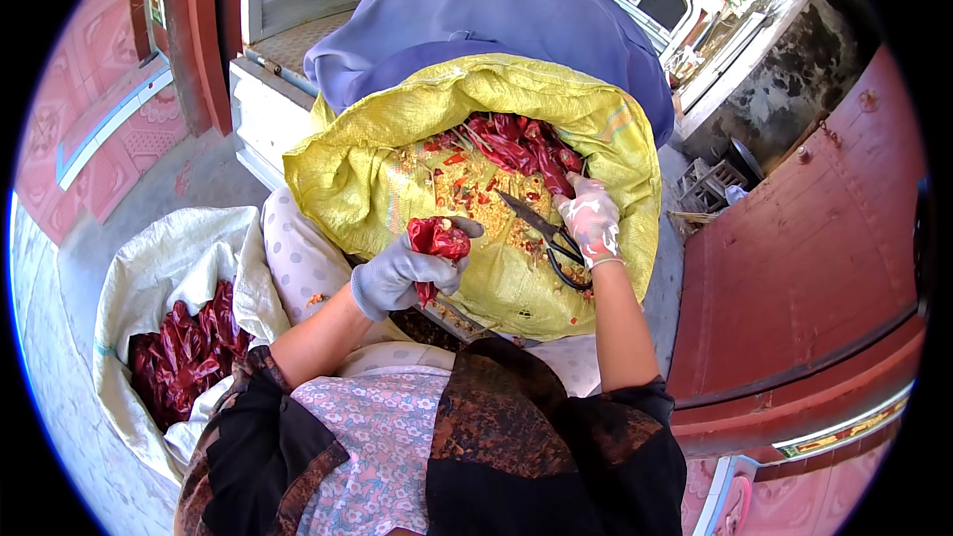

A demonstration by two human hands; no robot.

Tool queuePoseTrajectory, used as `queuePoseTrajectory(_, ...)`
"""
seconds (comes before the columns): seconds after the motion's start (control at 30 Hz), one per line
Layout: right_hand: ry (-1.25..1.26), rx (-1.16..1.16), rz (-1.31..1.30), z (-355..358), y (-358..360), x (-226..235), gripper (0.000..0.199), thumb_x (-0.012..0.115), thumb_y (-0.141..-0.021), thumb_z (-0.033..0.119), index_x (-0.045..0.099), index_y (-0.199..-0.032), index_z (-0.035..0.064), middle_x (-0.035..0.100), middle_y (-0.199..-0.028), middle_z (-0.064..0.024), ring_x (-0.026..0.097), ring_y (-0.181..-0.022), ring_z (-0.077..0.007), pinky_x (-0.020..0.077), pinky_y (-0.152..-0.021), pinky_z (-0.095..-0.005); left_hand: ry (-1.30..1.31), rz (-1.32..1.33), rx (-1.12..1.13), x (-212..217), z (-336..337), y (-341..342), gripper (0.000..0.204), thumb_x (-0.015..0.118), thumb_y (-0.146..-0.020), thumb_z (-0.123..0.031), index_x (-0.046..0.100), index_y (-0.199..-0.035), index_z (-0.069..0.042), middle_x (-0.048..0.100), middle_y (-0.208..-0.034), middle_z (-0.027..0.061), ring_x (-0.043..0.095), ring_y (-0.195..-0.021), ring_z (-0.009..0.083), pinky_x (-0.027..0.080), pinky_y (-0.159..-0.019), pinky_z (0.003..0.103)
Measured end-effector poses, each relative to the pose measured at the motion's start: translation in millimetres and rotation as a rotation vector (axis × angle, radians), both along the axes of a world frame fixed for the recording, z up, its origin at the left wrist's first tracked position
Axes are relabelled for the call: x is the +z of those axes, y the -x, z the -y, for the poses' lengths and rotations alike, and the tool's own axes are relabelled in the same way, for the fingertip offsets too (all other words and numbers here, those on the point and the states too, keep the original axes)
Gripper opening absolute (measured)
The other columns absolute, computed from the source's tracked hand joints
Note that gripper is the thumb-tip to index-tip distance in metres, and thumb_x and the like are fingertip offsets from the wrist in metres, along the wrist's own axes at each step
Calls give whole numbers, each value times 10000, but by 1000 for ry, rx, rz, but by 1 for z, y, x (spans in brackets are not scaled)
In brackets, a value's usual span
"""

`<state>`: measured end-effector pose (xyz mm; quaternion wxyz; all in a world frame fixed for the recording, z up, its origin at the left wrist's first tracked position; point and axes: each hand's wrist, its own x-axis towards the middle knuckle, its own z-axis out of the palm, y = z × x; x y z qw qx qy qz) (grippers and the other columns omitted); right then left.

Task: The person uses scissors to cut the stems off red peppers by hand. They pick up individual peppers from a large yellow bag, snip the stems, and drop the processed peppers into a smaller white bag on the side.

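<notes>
Head view shows the left hand (402,273), in a grey glove, closed around a small bunch of dried red chillies (437,238), wrinkled, glossy and dark red, held just above the open yellow sack (357,179). The right hand (591,218), in a white patterned glove, grips one pair of black scissors (541,233) over the sack's seeds and a heap of whole chillies (521,144); there are two sacks, the second a white sack (174,248) of chillies at the left
</notes>
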<state>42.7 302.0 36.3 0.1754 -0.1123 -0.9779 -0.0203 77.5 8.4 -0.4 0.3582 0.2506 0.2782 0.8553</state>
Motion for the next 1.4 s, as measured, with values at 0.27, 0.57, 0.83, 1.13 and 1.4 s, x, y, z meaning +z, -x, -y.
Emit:
queuePoseTrajectory(0.27, 266, 121, -189, -7, 1, 18, 209, 652, -756, 226, 617, -888, 69, 654, -877, -125, 636, -796, -270, 495, -719, -360, 78, -55, 131, -13, -1, 10, 363, 696, -701, -75, 540, -1025, -27, 529, -753, 38, 457, -595, 129, 369, -578, 279)
queuePoseTrajectory(0.57, 61, 193, 48, -6, -1, 10, 479, 657, -745, 317, 570, -1163, 100, 608, -1092, -147, 568, -1020, -307, 451, -882, -370, 46, -184, 174, -8, -4, 13, 155, 658, -737, -22, 567, -862, -14, 561, -741, 38, 516, -680, 123, 402, -644, 256)
queuePoseTrajectory(0.83, 191, 279, 0, 24, -38, 50, 336, 592, -775, 254, 609, -1085, 126, 630, -1070, -112, 601, -972, -279, 467, -840, -349, 62, -255, 248, -4, 0, 16, 290, 704, -699, -115, 553, -932, -31, 586, -891, 101, 548, -840, 201, 420, -768, 338)
queuePoseTrajectory(1.13, 229, 615, 122, 111, -70, 62, 286, 615, -730, 218, 648, -977, 77, 647, -907, -142, 629, -833, -293, 490, -759, -347, 167, -421, 282, 19, 4, 11, 333, 742, -693, -61, 596, -989, -24, 492, -1293, 170, 505, -1136, 204, 380, -966, 322)
queuePoseTrajectory(1.4, 1398, 693, 94, 123, -76, 38, 234, 575, -806, -42, 584, -1040, -42, 634, -933, -49, 560, -733, -97, 460, -646, -234, 44, -141, 241, 14, 2, 10, 522, 670, -732, 27, 456, -1203, -47, 600, -997, 91, 604, -922, 174, 508, -772, 298)
